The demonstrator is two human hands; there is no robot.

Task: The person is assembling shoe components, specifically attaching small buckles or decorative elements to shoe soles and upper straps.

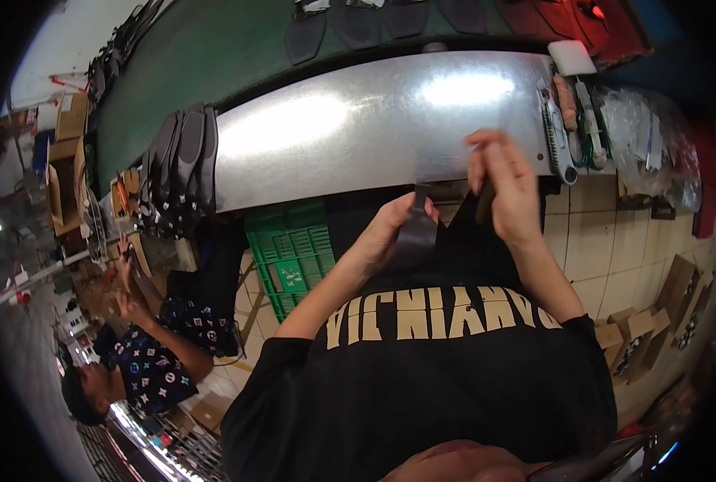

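My left hand (pixel 396 218) is closed around a dark, flat, glossy piece (pixel 417 238), held upright just off the near edge of the metal worktop (pixel 318 153). Its exact kind cannot be made out. To its right, my right hand (pixel 506 189) is raised over the same edge, its fingers bent and smeared by motion. A dark brownish thing (pixel 485 202) shows below those fingers; whether the hand holds it is unclear. On the worktop's left end lie several dark, long, sole-shaped pieces (pixel 189 153), packed side by side.
Behind the worktop runs a green belt (pixel 237 64) bearing more dark flat pieces (pixel 356 26). Brushes and hand tools (pixel 565 128) lie at the right end beside a clear plastic bag (pixel 655 136). A green crate (pixel 294 257) stands below. At left, a co-worker (pixel 149 353) works.
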